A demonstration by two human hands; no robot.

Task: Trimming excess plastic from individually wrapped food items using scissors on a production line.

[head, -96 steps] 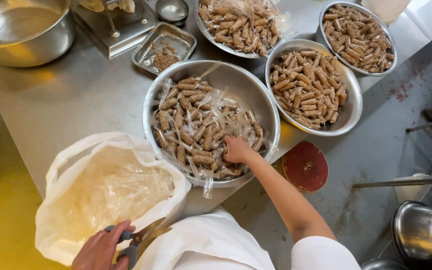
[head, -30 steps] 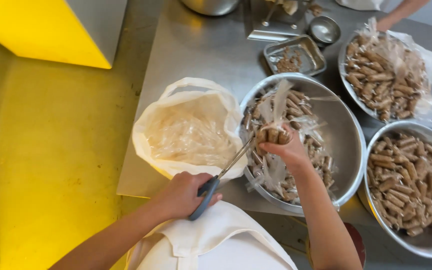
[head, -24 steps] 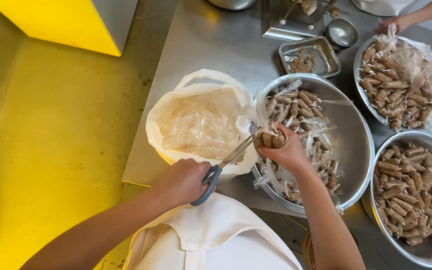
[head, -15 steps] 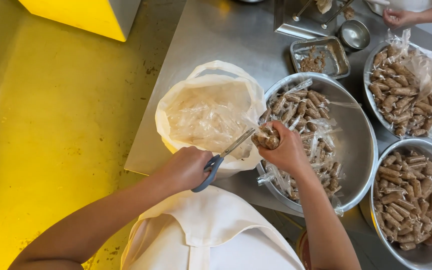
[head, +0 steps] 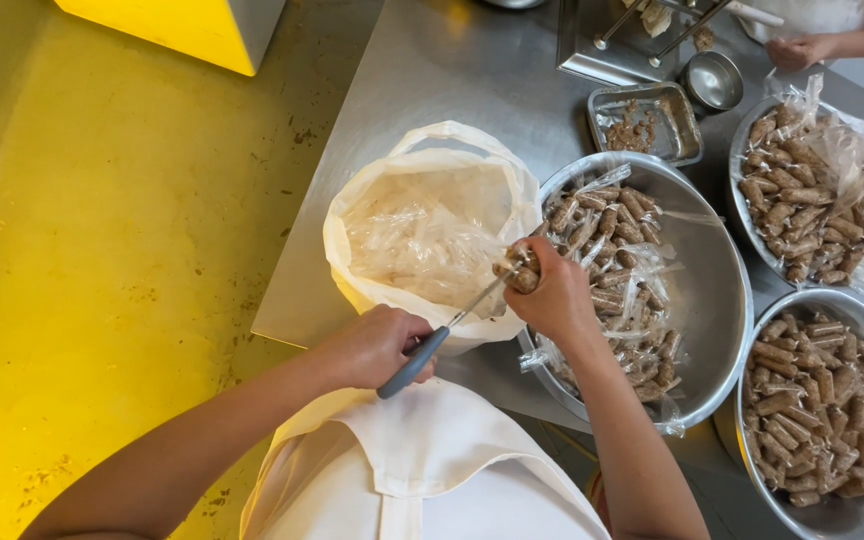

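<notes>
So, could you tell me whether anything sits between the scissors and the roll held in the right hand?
Nothing visible does: the scissors in the left hand already reach the roll pinched by the right hand.

Floor [head: 102, 250] is showing bright yellow, speckled with dark marks. Table [head: 452, 80] is reading dull grey steel. Scissors [head: 432, 345] are carrying a blue-grey handle and silver blades. Bag [head: 427, 215] is looking milky white, holding clear crumpled film. Rolls [head: 617, 250] are appearing brown with paler flecks, lying in a silver bowl [head: 717, 290]. Apron [head: 422, 470] is showing plain white.
</notes>
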